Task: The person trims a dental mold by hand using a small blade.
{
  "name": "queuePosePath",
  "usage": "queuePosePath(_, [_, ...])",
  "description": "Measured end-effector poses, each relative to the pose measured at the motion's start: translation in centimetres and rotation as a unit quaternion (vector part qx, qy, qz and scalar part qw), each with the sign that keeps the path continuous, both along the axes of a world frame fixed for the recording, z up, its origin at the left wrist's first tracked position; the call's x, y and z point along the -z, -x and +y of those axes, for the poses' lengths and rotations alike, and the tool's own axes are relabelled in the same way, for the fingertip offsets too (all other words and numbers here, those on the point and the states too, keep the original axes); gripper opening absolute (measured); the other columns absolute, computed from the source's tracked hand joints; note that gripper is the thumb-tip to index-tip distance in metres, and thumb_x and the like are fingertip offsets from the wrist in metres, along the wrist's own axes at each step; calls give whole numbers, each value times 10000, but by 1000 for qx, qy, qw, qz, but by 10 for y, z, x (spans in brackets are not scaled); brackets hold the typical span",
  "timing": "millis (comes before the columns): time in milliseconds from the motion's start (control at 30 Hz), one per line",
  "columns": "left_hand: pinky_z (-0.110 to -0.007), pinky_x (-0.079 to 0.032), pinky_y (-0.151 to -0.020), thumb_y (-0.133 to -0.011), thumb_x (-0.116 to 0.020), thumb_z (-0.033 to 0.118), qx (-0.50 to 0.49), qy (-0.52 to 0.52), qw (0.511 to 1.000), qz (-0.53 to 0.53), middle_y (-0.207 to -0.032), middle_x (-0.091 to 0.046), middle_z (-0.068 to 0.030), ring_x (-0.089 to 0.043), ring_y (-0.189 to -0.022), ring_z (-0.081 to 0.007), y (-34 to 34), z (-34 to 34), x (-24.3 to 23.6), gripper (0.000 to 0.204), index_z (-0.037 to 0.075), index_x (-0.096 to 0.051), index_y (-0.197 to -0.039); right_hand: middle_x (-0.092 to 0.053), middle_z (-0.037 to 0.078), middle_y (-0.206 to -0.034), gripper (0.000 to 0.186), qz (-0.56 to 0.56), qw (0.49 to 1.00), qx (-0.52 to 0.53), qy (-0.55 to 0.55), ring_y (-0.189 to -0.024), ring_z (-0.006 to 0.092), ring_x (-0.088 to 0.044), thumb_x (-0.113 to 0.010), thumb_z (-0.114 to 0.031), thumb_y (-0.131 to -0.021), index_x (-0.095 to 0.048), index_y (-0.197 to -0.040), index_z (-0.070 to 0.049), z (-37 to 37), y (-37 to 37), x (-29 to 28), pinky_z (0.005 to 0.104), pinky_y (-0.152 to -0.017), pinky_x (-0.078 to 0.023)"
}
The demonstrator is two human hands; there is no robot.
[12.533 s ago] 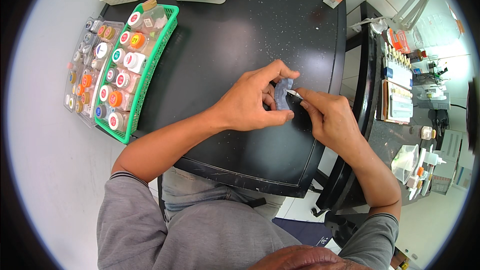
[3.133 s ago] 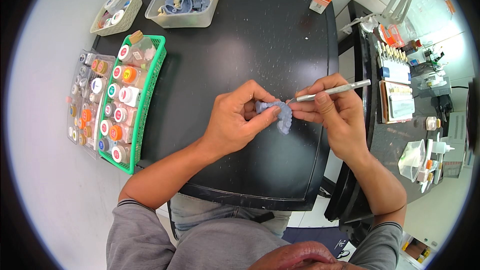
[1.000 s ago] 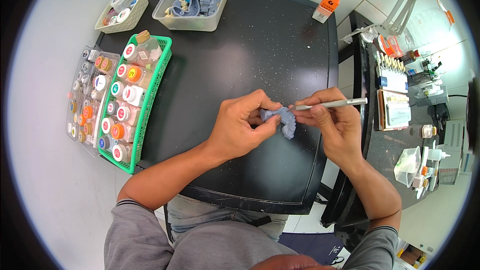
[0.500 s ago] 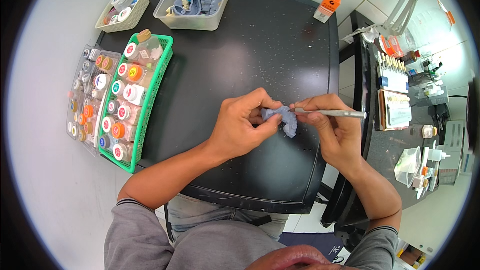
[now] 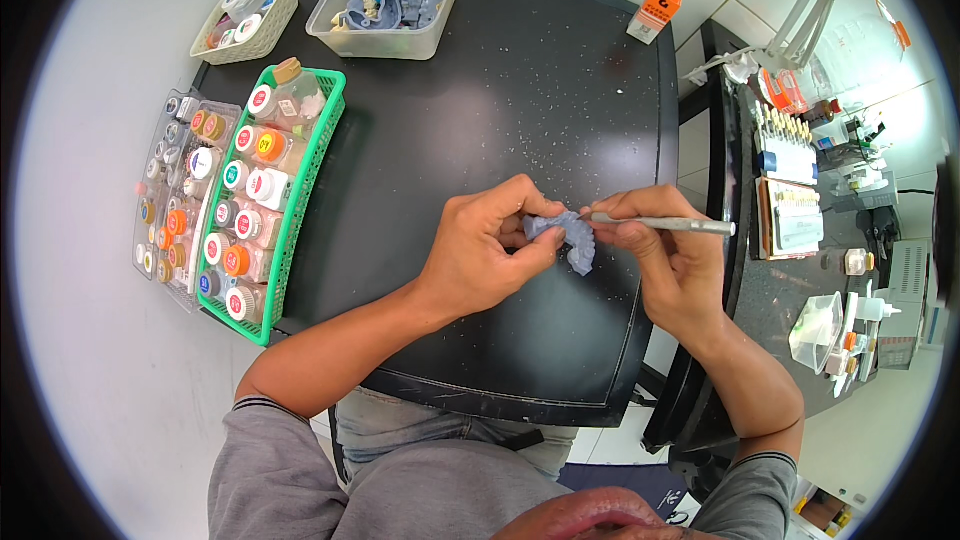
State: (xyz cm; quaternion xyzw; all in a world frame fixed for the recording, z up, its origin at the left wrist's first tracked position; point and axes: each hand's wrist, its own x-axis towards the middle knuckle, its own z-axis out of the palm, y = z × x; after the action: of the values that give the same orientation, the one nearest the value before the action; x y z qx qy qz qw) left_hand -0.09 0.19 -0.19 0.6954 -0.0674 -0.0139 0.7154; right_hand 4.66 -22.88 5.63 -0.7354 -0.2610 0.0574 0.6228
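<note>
Over the black table [image 5: 480, 90], the left hand [image 5: 480, 250] pinches a blue-grey dental cast [image 5: 565, 236] while the right hand [image 5: 668, 260] grips a thin metal tool [image 5: 665, 224] touching it.

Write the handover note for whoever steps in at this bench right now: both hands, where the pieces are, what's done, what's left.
Left hand: pinching the blue-grey dental impression, held above the black table.
Right hand: gripping a slim metal carving tool, its tip at the impression's edge.
Nearby: green basket of jars on the left, clear tub of impression trays at the far edge.
Done: pale crumbs scattered on the table suggest trimming has happened.
Left: cannot tell how much trimming remains.
</note>
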Motion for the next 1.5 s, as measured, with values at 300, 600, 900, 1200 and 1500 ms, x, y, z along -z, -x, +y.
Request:
queuePosePath(300, [-317,-686,-941,-1013,-765,-103,7,2,1000,-1,-1157,-823,-159,-808,-1089,-173,0,0,0,195,-39,-694,-1183,-824,113,-1035,138,-41,999,2,25,-880,125,-759,-753,-88,-1111,-785,-1157,38,-1,0,1,269,-762,-599])
queuePosePath(600, [-303,-673,-877,-1011,-771,-85,-5,13,1000,-21,-1096,-813,-135,-799,-1032,-150,0,-2,1,168,-39,-702,-1156,-826,127,-1045,120,-101,992,-7,72,-905,149,-787,-766,-61,-1093,-782,-1153,42,-3,-2,-2,283,-782,-621])
queuePosePath(900, [-258,-615,-690,-1006,-799,-33,-29,24,999,-34,-961,-786,-80,-764,-873,-77,0,-7,4,125,-40,-711,-1094,-819,128,-1021,108,-56,997,2,51,-894,151,-789,-763,-48,-1093,-780,-1146,44,-1,-1,-4,279,-775,-615])
queuePosePath(1200, [-262,-621,-711,-1010,-796,-31,-27,34,999,-29,-962,-789,-75,-766,-880,-78,1,-8,3,127,-42,-705,-1098,-829,138,-1056,106,-83,993,-13,77,-905,165,-800,-749,-43,-1102,-780,-1157,42,-3,-1,-3,284,-794,-623])
queuePosePath(1500, [-354,-631,-1074,-1057,-703,-96,-32,130,991,12,-1347,-739,-243,-749,-1222,-205,-12,3,3,191,-12,-586,-1182,-759,74,-1046,190,-20,997,81,-5,-1022,126,-750,-692,-121,-1160,-750,-1270,23,-9,-16,5,281,-871,-631])
